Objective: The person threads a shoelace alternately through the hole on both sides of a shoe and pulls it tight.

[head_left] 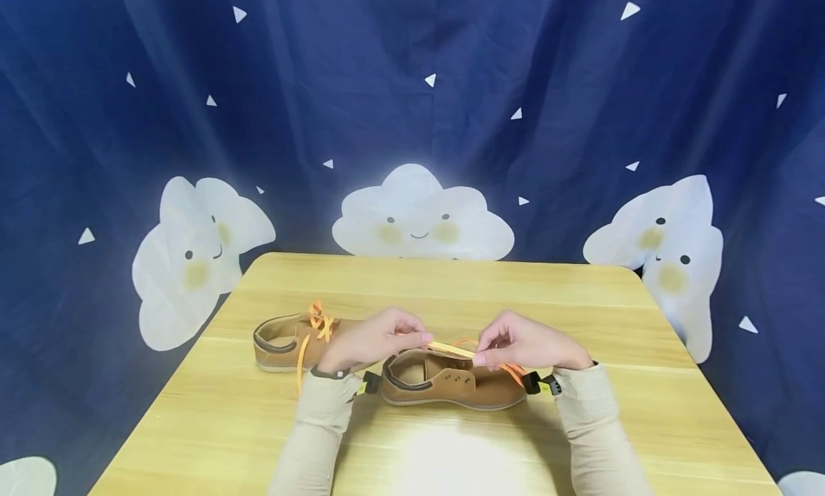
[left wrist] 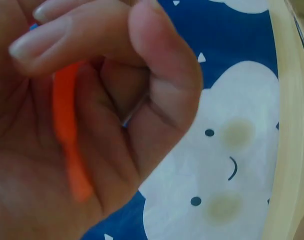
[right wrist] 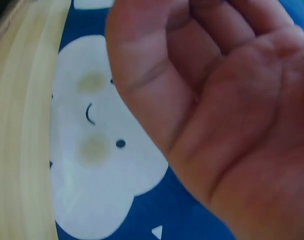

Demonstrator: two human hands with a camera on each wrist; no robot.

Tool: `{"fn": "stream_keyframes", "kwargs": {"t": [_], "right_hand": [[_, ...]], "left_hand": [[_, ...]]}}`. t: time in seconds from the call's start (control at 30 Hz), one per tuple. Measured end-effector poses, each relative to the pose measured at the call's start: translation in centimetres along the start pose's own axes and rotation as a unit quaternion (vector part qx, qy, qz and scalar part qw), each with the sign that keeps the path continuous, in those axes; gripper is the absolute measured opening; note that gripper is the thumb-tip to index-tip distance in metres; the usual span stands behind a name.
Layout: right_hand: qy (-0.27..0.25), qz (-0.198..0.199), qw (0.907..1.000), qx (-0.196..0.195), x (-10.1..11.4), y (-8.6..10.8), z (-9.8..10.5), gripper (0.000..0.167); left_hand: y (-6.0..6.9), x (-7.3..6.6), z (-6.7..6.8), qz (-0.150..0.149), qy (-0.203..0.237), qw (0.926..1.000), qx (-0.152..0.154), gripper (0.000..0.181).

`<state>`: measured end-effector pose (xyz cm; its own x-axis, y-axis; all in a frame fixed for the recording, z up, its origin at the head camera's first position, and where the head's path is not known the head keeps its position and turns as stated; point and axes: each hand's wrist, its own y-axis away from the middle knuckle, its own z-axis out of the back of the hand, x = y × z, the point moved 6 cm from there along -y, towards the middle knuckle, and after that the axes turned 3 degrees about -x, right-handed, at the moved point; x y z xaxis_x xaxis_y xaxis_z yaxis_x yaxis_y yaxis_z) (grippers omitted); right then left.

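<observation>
An orange shoelace [head_left: 450, 350] is stretched between both hands, above a brown shoe [head_left: 453, 388] whose toe points right. My left hand [head_left: 374, 341] pinches the lace between thumb and fingertips. In the left wrist view, a loose stretch of the lace [left wrist: 65, 115] hangs across the palm. On the other side, my right hand [head_left: 525, 343] pinches the lace with its thumb and finger. The near side of the shoe shows several eyelets with no lace through them. More orange lace hangs by the toe, partly hidden behind the right hand.
A second brown shoe [head_left: 273, 358] with a crossed orange lace [head_left: 322, 329] stands to the left, partly covered by the left hand. Both shoes are on a wooden table [head_left: 464, 285]. Behind it hangs a blue curtain [head_left: 387, 74] with white clouds.
</observation>
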<state>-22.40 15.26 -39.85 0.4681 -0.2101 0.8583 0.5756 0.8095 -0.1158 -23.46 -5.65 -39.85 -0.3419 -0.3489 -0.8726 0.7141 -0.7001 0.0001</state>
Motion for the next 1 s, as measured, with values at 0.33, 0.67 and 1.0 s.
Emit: {"fn": "stream_keyframes", "kwargs": {"t": [0.33,0.67,1.0], "right_hand": [[-0.002,0.001,0.9976,0.069,-0.4,1.0,-0.5,0.018],[-0.031,0.014,0.9993,0.013,0.1,-2.5,-2.8,0.02],[-0.02,-0.012,0.9985,0.05,0.2,-0.8,-2.9,0.024]], "left_hand": [[0.0,-0.4,-0.3,-0.021,-0.052,0.9982,0.019,0.023],[-0.5,-1.5,-1.8,-0.047,-0.105,0.9922,0.049,0.026],[-0.1,-1.1,-1.0,-0.039,-0.106,0.9934,0.022,0.025]]}}
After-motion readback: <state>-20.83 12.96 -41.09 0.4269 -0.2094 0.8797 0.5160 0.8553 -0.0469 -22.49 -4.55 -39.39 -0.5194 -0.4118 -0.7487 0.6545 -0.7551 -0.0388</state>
